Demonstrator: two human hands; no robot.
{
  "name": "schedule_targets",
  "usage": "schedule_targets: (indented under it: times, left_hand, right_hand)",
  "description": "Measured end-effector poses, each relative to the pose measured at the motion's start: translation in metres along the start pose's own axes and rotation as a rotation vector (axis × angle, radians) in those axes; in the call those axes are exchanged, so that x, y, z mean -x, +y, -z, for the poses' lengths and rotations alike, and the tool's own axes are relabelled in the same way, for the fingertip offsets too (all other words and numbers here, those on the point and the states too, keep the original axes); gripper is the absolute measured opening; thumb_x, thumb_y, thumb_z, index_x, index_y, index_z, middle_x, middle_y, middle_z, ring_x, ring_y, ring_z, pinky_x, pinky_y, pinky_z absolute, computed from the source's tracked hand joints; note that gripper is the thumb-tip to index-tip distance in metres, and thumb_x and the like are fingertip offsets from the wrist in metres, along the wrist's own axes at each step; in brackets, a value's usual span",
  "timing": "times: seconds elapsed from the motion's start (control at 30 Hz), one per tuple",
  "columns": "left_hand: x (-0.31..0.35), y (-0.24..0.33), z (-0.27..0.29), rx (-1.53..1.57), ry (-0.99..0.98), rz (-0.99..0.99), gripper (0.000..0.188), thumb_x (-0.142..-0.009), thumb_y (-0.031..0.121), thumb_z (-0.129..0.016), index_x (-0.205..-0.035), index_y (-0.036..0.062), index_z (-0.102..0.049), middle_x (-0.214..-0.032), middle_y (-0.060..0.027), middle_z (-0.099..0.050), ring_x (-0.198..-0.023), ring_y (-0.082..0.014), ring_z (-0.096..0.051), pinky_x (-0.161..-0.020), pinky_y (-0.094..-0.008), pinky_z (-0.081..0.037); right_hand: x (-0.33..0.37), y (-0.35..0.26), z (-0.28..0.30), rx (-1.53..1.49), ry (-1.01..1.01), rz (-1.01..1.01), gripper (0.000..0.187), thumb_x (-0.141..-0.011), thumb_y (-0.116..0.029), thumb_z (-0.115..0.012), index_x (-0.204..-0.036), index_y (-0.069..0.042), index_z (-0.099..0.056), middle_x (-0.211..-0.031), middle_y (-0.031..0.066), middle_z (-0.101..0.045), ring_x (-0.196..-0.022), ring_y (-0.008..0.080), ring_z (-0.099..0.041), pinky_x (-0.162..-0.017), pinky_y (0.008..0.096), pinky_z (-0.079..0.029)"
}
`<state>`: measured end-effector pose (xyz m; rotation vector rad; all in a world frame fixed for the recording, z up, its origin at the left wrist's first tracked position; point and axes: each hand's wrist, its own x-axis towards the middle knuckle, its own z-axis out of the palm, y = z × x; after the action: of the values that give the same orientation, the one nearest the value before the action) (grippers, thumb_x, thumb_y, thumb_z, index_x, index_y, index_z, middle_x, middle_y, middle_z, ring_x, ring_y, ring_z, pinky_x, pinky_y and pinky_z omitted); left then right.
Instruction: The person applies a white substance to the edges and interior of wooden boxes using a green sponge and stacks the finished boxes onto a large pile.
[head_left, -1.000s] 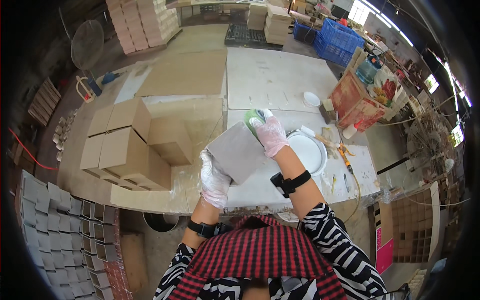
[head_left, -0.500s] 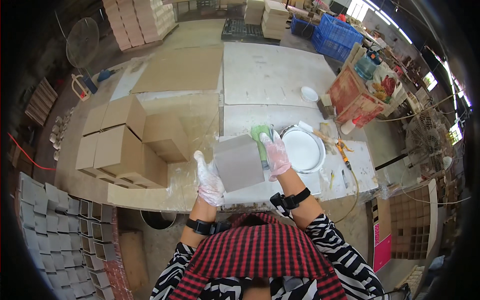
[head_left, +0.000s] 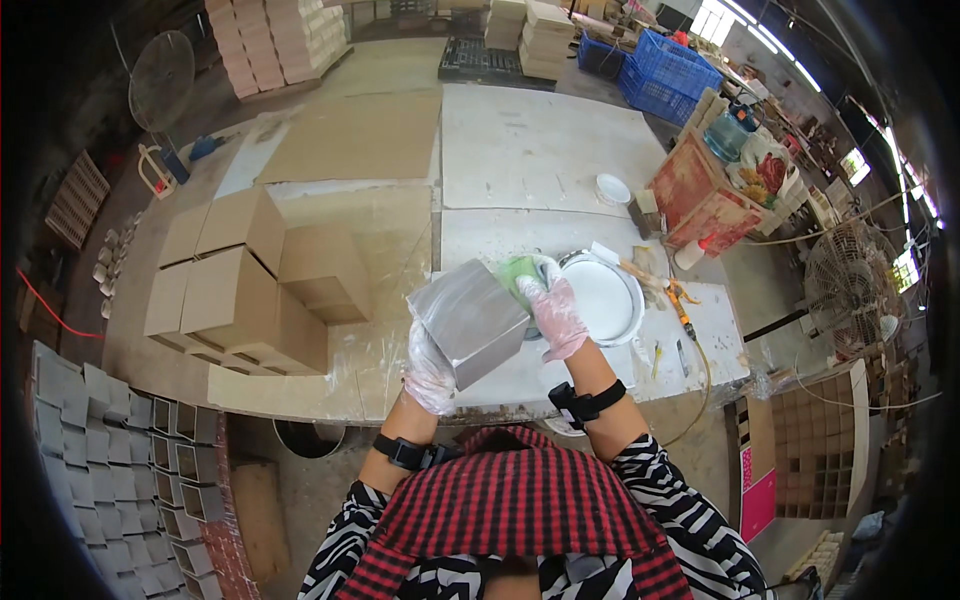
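Note:
A grey box (head_left: 470, 315) is tilted above the near edge of the work table, its upper face streaked and shiny as if wet. My left hand (head_left: 430, 368), in a whitish translucent glove, holds the box from its left and lower side; some fingers are hidden behind it. In my right hand (head_left: 556, 312), gloved and smeared white, is a green sponge (head_left: 516, 271), close to the far right edge of the box. Just right of that hand stands a round tub (head_left: 641, 300) of white liquid, with a flat brush (head_left: 622, 262) lying across its rim.
Brown boxes (head_left: 228, 290) stand grouped on the left of the table. An orange-handled hose gun (head_left: 684, 310) lies right of the tub, with a white bowl (head_left: 612, 189) farther back. A reddish crate (head_left: 690, 185) bears a water bottle. Grey boxes (head_left: 90, 450) are stacked lower left.
The box has turned and tilted, and its upper face now shows wet streaks. My left hand has gone from spread beside the box to gripping it. My right hand has shifted slightly.

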<state>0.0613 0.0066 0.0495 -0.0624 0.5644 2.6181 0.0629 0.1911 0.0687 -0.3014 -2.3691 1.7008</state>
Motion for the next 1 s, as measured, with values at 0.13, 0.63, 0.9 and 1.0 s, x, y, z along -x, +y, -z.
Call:
schedule_targets:
  times: [0.13,0.63,0.9,1.0]
  left_hand:
    - [-0.008,0.003,0.016,-0.064,-0.094,-0.066,0.041,-0.094,0.029,-0.038,-0.124,0.0024,-0.046,-0.122,-0.0143,-0.052,-0.108,-0.0269,-0.054,-0.090,-0.0411,-0.047]
    - [-0.038,0.001,0.052,0.132,-0.241,-0.084,0.042,-0.093,0.029,-0.038,-0.122,0.0010,-0.047,-0.115,-0.0158,-0.056,-0.100,-0.0265,-0.058,-0.082,-0.0377,-0.051]
    - [-0.009,0.015,-0.016,0.056,-0.019,-0.111,0.043,-0.094,0.032,-0.035,-0.122,0.0016,-0.046,-0.119,-0.0141,-0.053,-0.104,-0.0252,-0.056,-0.084,-0.0366,-0.050]
    - [-0.018,0.013,0.003,-0.029,-0.022,-0.157,0.041,-0.094,0.031,-0.035,-0.120,0.0011,-0.048,-0.118,-0.0139,-0.054,-0.102,-0.0250,-0.056,-0.084,-0.0367,-0.050]
  right_hand:
    - [-0.004,-0.004,0.017,-0.019,0.191,0.054,0.038,-0.084,-0.014,-0.057,-0.117,0.001,-0.049,-0.107,0.0169,-0.059,-0.099,0.0246,-0.057,-0.085,0.0319,-0.044]
    - [0.051,-0.053,-0.048,0.579,-0.135,0.747,0.037,-0.075,-0.018,-0.064,-0.110,-0.014,-0.055,-0.096,0.0081,-0.058,-0.085,0.0222,-0.058,-0.076,0.0314,-0.048]
    - [0.011,-0.033,-0.018,0.918,0.122,0.677,0.030,-0.081,-0.028,-0.055,-0.110,-0.019,-0.055,-0.093,-0.0003,-0.056,-0.087,0.0160,-0.055,-0.072,0.0289,-0.048]
    - [0.021,-0.041,-0.024,0.723,0.114,0.633,0.027,-0.083,-0.030,-0.053,-0.107,-0.019,-0.056,-0.093,0.0004,-0.056,-0.088,0.0157,-0.055,-0.070,0.0301,-0.048]
